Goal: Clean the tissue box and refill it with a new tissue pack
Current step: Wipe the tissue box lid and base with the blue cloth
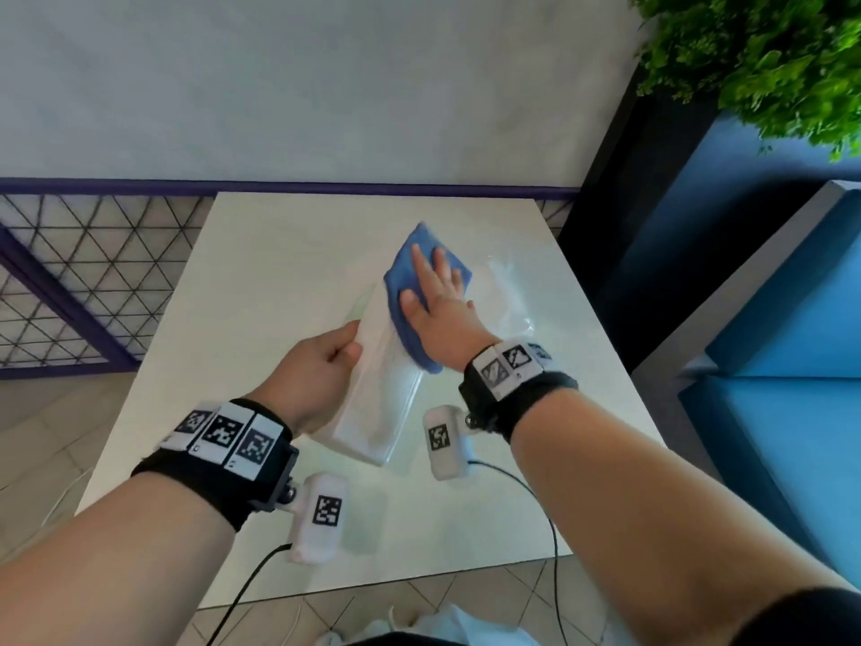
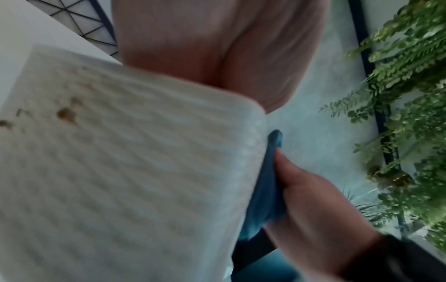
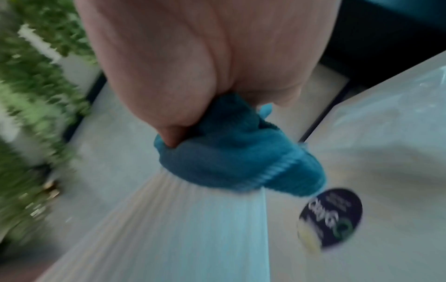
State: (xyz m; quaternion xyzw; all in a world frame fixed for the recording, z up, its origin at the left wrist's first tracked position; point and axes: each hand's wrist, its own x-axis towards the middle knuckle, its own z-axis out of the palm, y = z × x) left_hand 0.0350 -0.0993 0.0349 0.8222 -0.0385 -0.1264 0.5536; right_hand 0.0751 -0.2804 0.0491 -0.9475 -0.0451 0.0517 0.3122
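Observation:
A white ribbed tissue box [image 1: 382, 398] is held tilted above the white table [image 1: 279, 272]. My left hand [image 1: 347, 342] grips its left edge, thumb on top. My right hand [image 1: 433, 282] presses a blue cloth [image 1: 405, 268] flat against the box's far end, fingers straight and spread. In the left wrist view the box [image 2: 120, 171] shows small brown stains [image 2: 65, 114], with the cloth [image 2: 265, 190] at its edge. In the right wrist view the cloth [image 3: 229, 158] is bunched under the palm on the box [image 3: 181, 229]. A clear-wrapped tissue pack [image 1: 508, 296] lies to the right, with a dark round label [image 3: 330, 217].
A blue bench seat [image 1: 792, 366] stands right of the table, with a green plant [image 1: 768, 53] above it. A purple-framed lattice panel [image 1: 70, 272] is on the left, and a grey wall lies behind the table. Camera cables hang over the table's near edge.

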